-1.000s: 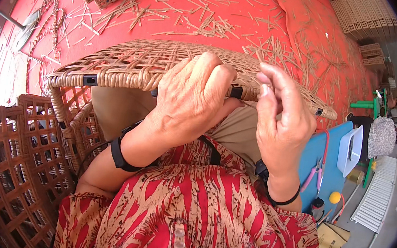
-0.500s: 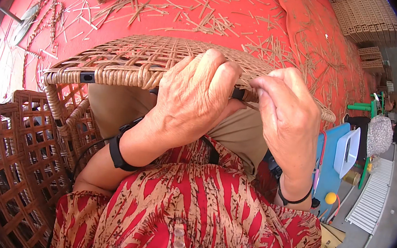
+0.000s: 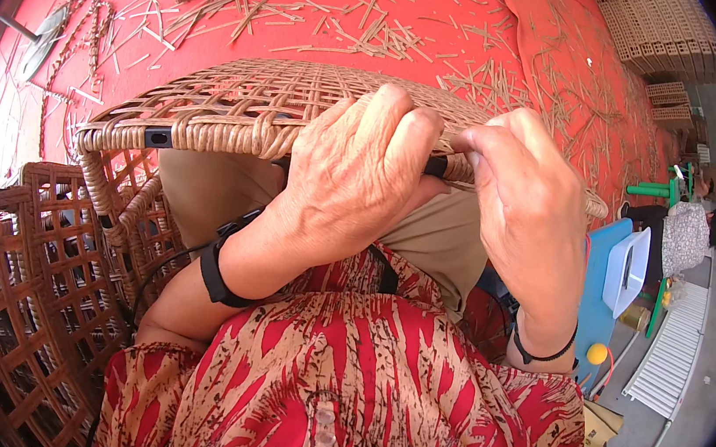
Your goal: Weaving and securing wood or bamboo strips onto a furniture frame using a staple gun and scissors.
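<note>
A tan woven wicker basket [image 3: 248,101] lies across my lap, its wrapped rim [image 3: 235,137] toward me. Bits of black frame show between the wrapped stretches of the rim. My left hand [image 3: 360,166] is closed over the middle of this rim, the thumb tucked beneath it. Just to its right, my right hand [image 3: 528,199] is closed in a pinch at the rim, thumb against fingers, on what looks like a thin wicker strand. Most of that strand is hidden by the fingers. Both wrists carry dark bands.
An open-lattice wicker piece [image 3: 25,274] stands close at my left. Cut wicker strips [image 3: 388,37] lie scattered over the red floor covering [image 3: 312,6]. Stacked baskets [image 3: 658,32] stand at the far right. A blue surface with a white tray [image 3: 628,274] is at my right; another person [image 3: 687,239] bends beyond it.
My right hand has shifted slightly right and up along the rim, still pinching. The left hand keeps its hold, moving very little with the basket.
</note>
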The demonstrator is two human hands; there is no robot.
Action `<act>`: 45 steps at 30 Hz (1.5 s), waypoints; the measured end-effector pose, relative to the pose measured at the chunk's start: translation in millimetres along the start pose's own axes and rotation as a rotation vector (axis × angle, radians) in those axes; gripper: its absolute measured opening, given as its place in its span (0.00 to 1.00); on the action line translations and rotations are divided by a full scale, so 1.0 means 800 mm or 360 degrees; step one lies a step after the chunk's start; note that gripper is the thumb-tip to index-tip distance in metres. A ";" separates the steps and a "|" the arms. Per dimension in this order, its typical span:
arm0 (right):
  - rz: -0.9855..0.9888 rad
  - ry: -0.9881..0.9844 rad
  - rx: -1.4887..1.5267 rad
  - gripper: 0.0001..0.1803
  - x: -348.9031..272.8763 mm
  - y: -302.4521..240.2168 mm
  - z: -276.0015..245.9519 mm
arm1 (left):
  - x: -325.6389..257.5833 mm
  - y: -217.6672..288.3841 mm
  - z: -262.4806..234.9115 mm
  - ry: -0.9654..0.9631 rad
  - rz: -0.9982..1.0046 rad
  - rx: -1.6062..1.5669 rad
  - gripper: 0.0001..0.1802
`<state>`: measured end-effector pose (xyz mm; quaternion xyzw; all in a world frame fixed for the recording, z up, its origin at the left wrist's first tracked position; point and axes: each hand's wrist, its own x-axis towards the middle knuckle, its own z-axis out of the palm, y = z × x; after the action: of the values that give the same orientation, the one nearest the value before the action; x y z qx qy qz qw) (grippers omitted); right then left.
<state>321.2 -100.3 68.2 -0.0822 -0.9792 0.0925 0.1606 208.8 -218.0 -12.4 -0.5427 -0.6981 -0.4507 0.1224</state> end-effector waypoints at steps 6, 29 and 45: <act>0.0024 -0.0021 -0.0042 0.08 0.003 -0.003 0.000 | 0.000 -0.002 0.001 0.0029 0.0023 -0.0003 0.33; -0.0092 -0.0051 -0.0283 0.12 0.005 -0.012 0.000 | -0.001 0.000 0.000 -0.0010 -0.0037 -0.0006 0.32; -0.0105 -0.0234 -0.0212 0.04 0.018 0.009 0.021 | 0.004 -0.003 0.002 -0.0038 -0.0079 0.0001 0.30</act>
<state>303.1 -93.2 55.7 -0.0534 -0.9945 0.0276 0.0856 206.0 -214.8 -11.8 -0.5305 -0.7130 -0.4467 0.1030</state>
